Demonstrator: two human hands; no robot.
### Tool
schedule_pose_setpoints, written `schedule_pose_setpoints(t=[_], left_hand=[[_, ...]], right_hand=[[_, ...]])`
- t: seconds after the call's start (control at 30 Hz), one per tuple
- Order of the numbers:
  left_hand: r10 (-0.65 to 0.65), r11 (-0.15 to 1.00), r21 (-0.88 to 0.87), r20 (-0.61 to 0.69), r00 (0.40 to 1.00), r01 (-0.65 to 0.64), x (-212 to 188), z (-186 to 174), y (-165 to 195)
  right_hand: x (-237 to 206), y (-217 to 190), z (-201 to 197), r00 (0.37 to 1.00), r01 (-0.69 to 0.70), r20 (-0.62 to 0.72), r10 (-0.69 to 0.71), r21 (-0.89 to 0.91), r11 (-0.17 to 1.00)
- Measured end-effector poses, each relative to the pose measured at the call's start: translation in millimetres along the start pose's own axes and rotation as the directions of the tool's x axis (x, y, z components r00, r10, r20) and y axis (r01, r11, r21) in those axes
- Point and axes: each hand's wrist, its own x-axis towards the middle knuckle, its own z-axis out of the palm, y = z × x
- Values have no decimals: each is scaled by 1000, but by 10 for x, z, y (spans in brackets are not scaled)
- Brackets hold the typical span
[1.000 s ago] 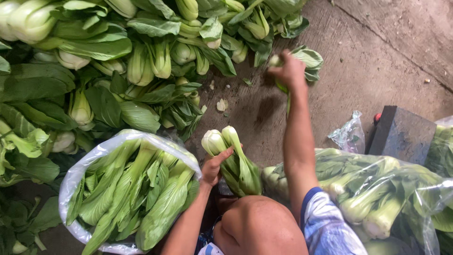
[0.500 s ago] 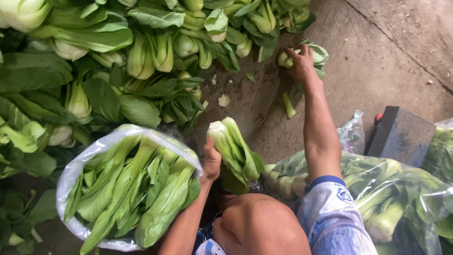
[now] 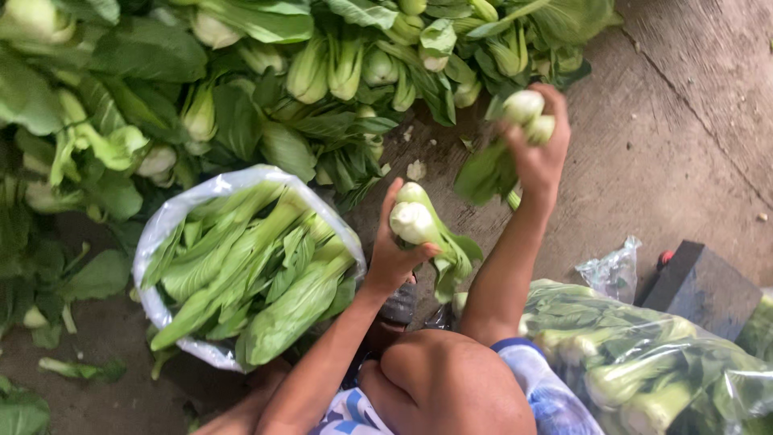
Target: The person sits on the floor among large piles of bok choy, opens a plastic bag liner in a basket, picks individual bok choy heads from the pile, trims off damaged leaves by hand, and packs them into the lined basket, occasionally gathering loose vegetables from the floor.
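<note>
Green bok choy [image 3: 427, 234] sits clamped in the left hand [image 3: 394, 254], beside an open plastic bag [image 3: 173, 221] of greens. Right hand [image 3: 541, 153] fingers [image 3: 555, 101] grip another bok choy bunch [image 3: 503, 145] near the heap [image 3: 266, 89].

I see the open plastic bag [image 3: 165, 234] of bok choy at left, the loose bok choy pile [image 3: 241, 89] behind it. My left hand [image 3: 394, 258] sits just right of the bag; my right hand [image 3: 539, 153] is farther right, beside the pile's edge. Sealed bags [image 3: 644, 362] lie at right.
</note>
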Motion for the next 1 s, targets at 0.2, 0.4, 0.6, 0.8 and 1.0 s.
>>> schedule_pose_setpoints(t=[0.2, 0.4, 0.6, 0.8, 1.0], left_hand=[[228, 931, 282, 39, 973, -229, 55, 75, 381], [210, 916, 336, 60, 976, -218, 4, 85, 575], [365, 817, 440, 106, 925, -373, -81, 144, 825], [372, 846, 445, -97, 923, -294, -45, 266, 972], [349, 854, 463, -175, 921, -236, -16, 196, 1028]], right_hand=[[-704, -850, 665, 958, 233, 238, -158, -331, 914], [-1042, -1008, 965, 972, -164, 217, 87, 365, 916], [-1159, -1026, 1048, 995, -38, 103, 4, 329, 944], [-1060, -1090, 1246, 993, 47, 87, -81, 336, 941], [-1038, -1081, 1324, 943, -187, 321, 88, 294, 937]])
